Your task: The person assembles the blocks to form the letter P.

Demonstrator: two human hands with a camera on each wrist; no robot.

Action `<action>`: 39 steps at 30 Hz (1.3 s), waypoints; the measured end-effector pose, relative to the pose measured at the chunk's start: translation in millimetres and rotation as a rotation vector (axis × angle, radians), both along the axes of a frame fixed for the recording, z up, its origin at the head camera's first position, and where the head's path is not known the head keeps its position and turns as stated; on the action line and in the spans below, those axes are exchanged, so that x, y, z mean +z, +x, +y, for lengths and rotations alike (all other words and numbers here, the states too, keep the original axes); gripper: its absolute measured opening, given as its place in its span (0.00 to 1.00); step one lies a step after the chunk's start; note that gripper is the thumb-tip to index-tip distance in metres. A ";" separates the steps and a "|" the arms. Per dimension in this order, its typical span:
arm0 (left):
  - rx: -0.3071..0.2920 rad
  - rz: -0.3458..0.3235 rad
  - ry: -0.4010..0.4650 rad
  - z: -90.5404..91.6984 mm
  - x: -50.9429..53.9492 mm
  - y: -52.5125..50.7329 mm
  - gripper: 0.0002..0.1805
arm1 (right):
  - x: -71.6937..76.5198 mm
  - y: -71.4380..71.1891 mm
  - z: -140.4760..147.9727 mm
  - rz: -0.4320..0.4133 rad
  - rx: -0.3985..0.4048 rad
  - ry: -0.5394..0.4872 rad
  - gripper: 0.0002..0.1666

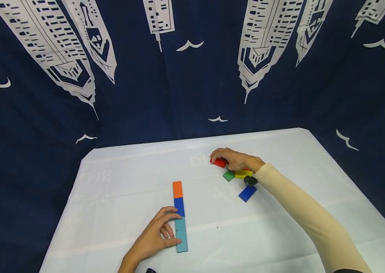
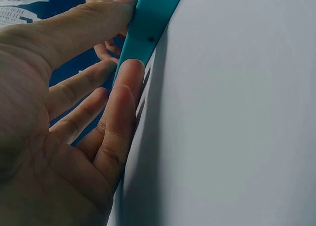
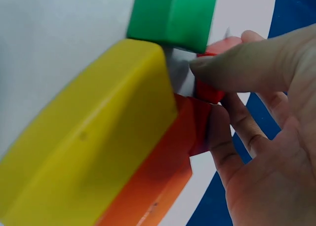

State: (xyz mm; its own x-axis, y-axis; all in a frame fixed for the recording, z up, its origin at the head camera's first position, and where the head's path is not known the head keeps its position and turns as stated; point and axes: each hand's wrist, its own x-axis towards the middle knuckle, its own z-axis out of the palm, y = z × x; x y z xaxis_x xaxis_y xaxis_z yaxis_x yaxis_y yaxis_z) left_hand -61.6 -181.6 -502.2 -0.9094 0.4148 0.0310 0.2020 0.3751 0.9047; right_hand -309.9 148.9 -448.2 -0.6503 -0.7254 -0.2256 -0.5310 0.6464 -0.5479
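Note:
My left hand (image 1: 154, 233) rests at the left side of a teal block (image 1: 181, 235), its thumb and fingertips spread along the edge. A blue block (image 1: 179, 206) and an orange block (image 1: 177, 189) continue the same straight row away from me. In the left wrist view, the thumb and fingertips touch the teal block (image 2: 148, 28). Over the loose blocks, my right hand (image 1: 234, 159) pinches a red block (image 1: 219, 163) between thumb and fingers. The right wrist view shows the thumb on the red block (image 3: 210, 92), whose far side is partly hidden by the hand.
Near the right hand lie a green block (image 1: 228, 175), a yellow block (image 1: 243, 174) and a second blue block (image 1: 247, 193). An orange block (image 3: 170, 176) sits against the yellow one. A black object (image 1: 250, 181) shows under the right wrist. The white table (image 1: 127, 170) meets a dark blue printed cloth.

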 end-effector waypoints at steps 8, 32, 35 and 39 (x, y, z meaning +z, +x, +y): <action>-0.004 0.027 -0.024 -0.4 -1.1 0.4 0.30 | -4.5 0.9 -1.1 0.017 -0.042 -0.034 0.32; -0.005 0.011 -0.026 0.5 -0.2 -0.4 0.30 | 0.1 13.9 -38.3 0.157 0.036 -0.130 0.29; -0.005 0.002 -0.025 0.6 0.6 -0.2 0.30 | 1.0 17.0 -47.7 0.143 0.048 -0.146 0.29; 0.000 -0.013 -0.026 0.3 2.0 0.2 0.30 | -0.3 20.4 -58.8 0.142 0.049 -0.134 0.29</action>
